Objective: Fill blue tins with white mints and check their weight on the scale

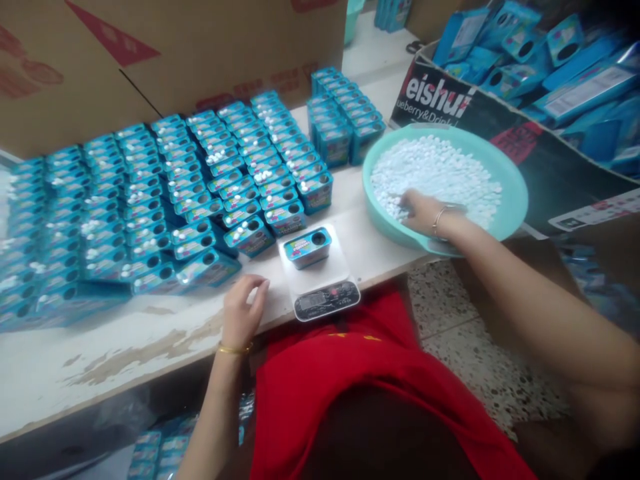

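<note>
My left hand (244,305) rests at the table's front edge, loosely bent, with a gap between thumb and fingers and nothing held. Right of it lies a white digital kitchen scale (320,273) with a black panel. On the scale stands one small blue box (307,248) with a round dark hole in its top. My right hand (423,212) reaches into a turquoise basin (517,193). Its bent fingers dip among small white pellets (440,163), and the pellets partly hide the fingertips.
Rows of blue boxes (190,173), many with white pellets on top, fill the table's left and middle. A separate block of blue boxes (330,137) stands behind the scale. A black carton (440,100) of loose blue boxes is beyond the basin. A large brown carton (200,53) walls the back.
</note>
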Available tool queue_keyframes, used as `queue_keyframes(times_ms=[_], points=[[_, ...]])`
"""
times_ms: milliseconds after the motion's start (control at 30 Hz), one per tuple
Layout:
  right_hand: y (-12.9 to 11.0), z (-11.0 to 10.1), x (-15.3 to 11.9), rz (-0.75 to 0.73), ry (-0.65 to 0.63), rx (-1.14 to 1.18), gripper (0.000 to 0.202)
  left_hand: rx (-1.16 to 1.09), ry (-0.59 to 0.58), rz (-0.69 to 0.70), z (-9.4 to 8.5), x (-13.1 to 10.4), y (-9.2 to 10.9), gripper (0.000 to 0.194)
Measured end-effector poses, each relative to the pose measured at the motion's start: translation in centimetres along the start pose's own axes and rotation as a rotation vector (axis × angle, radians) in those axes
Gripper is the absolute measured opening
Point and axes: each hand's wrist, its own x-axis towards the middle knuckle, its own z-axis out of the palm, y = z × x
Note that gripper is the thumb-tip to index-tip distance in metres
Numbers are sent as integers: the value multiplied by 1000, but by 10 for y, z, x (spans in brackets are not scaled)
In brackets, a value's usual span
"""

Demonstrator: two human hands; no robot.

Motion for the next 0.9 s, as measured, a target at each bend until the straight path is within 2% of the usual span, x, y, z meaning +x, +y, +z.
queue_keyframes(times_ms=[133,200,300,400,467,533,600,700,800,900], points=[[5,3,3,15,105,87,46,-2,-10,3,0,4,6,15],[5,2,4,-6,140,88,34,5,-14,4,0,7,9,14],[2,-5,3,0,139,15,18,0,-9,25,1,12,11,13],[-11,-18,-6,-1,177,5,21,-14,-8,48,3,15,10,11],[-30,-27,-18,-74,282,114,20,-17,-10,59,4,16,9,10],[-58,-33,-34,-239,380,301,16,-26,-5,68,4,16,12,8],[-89,-35,-49,-445,392,487,14,-45,12,76,3,17,18,7],[-129,-27,-59,-648,305,618,15,-65,78,77,3,22,31,6],[-146,-14,-54,-682,275,615,13,-55,142,113,5,33,41,23],[-136,-7,-46,-636,417,652,21,37,60,213,11,48,48,61]])
